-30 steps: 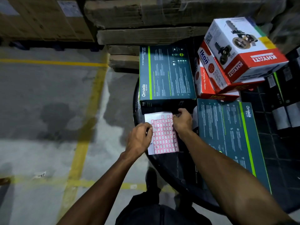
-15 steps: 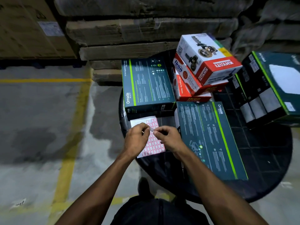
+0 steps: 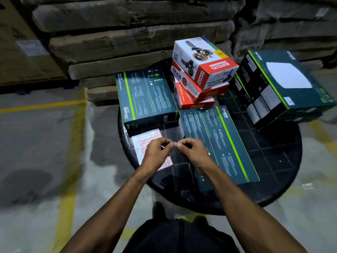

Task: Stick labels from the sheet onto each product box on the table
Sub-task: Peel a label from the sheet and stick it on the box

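A white sheet of red-bordered labels (image 3: 144, 141) lies at the left edge of the round black table (image 3: 273, 170), partly under my left hand (image 3: 156, 154). My left hand and my right hand (image 3: 193, 150) meet fingertip to fingertip above the table and pinch a small label (image 3: 174, 144) between them. One dark teal box (image 3: 147, 95) lies behind the sheet. A second teal box (image 3: 217, 141) lies to the right of my right hand. Red and white boxes (image 3: 200, 73) are stacked at the back. A large dark box (image 3: 277, 84) sits at the right.
Stacks of flat brown cardboard (image 3: 127, 33) rise behind the table. Grey concrete floor with yellow lines (image 3: 71, 161) lies to the left. The table's near right part (image 3: 269, 179) is bare black grid. My dark trousers and shoes show below the table edge.
My right hand left the top of the sheet and met the left hand; both now pinch a small label lifted off the sheet. The view shifted right, showing the large dark box.
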A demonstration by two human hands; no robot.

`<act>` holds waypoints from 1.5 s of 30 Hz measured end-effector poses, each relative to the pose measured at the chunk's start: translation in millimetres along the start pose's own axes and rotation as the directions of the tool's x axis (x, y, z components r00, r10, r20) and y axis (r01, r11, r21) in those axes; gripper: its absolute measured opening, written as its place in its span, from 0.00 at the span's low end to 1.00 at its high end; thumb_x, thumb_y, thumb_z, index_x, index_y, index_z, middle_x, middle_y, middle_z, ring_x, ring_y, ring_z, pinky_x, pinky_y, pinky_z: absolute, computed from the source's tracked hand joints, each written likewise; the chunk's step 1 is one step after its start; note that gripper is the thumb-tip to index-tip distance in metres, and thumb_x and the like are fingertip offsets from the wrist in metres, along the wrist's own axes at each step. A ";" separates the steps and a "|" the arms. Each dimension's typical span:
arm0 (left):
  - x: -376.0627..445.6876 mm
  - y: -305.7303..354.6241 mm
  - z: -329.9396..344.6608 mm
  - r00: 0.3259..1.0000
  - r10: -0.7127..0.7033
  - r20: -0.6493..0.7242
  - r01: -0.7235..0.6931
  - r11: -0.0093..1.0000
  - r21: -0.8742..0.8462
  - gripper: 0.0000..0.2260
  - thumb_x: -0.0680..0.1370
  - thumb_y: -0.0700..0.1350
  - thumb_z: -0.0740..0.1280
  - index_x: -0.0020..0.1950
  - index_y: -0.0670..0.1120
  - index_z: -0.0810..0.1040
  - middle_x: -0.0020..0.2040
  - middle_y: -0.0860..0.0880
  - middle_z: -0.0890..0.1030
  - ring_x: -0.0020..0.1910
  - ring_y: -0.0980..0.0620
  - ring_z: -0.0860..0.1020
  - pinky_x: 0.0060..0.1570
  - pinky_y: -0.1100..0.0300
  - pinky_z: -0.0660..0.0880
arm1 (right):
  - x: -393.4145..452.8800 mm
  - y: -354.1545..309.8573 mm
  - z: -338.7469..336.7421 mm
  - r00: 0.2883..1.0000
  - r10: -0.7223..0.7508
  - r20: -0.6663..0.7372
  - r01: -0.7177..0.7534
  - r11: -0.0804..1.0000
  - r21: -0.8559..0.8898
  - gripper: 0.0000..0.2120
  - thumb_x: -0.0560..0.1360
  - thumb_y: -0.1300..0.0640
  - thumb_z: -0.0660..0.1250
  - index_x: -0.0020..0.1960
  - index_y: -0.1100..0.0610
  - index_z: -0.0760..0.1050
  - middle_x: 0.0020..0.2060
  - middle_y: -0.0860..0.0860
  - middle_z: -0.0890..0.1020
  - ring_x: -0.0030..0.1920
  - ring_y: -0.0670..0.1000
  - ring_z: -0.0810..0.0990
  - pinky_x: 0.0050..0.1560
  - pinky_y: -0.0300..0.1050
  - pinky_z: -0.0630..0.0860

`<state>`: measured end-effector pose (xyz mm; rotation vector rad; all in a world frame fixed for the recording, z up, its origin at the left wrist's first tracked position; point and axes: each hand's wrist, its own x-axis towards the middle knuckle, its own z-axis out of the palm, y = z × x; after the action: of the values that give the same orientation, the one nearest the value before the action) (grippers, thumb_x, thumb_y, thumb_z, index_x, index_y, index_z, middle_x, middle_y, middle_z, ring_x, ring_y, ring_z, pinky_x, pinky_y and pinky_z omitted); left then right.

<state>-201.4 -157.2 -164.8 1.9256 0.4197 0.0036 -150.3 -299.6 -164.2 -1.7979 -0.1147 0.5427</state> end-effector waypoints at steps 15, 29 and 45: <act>-64.1 -13.6 121.4 0.966 -0.016 0.259 -0.135 0.823 0.552 0.28 0.79 0.54 0.65 0.77 0.49 0.61 0.78 0.44 0.58 0.75 0.44 0.61 0.72 0.52 0.61 | -54.4 87.5 -166.1 0.973 -0.150 -0.173 0.063 0.903 -0.425 0.07 0.74 0.58 0.72 0.38 0.59 0.79 0.36 0.52 0.80 0.38 0.44 0.76 0.41 0.42 0.68; -118.6 -5.0 209.4 0.997 -0.068 0.032 0.019 0.640 0.769 0.28 0.80 0.55 0.63 0.77 0.51 0.60 0.80 0.45 0.52 0.72 0.41 0.65 0.68 0.48 0.65 | -80.6 128.9 -236.0 0.982 -0.178 0.066 0.174 0.706 -0.686 0.07 0.78 0.55 0.67 0.45 0.58 0.78 0.50 0.56 0.81 0.53 0.59 0.79 0.53 0.51 0.74; -117.1 10.4 220.1 0.981 0.116 0.154 -0.191 0.472 0.860 0.14 0.82 0.48 0.60 0.66 0.47 0.74 0.66 0.48 0.72 0.65 0.47 0.69 0.57 0.53 0.73 | -92.9 140.0 -211.1 0.864 -0.448 0.230 0.428 0.413 -0.804 0.03 0.75 0.59 0.68 0.44 0.59 0.76 0.43 0.56 0.78 0.46 0.60 0.77 0.39 0.52 0.76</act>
<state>-264.4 -392.6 -218.5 2.9924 0.1796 -0.2086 -172.3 -561.5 -225.1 -2.5814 -0.9764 0.0308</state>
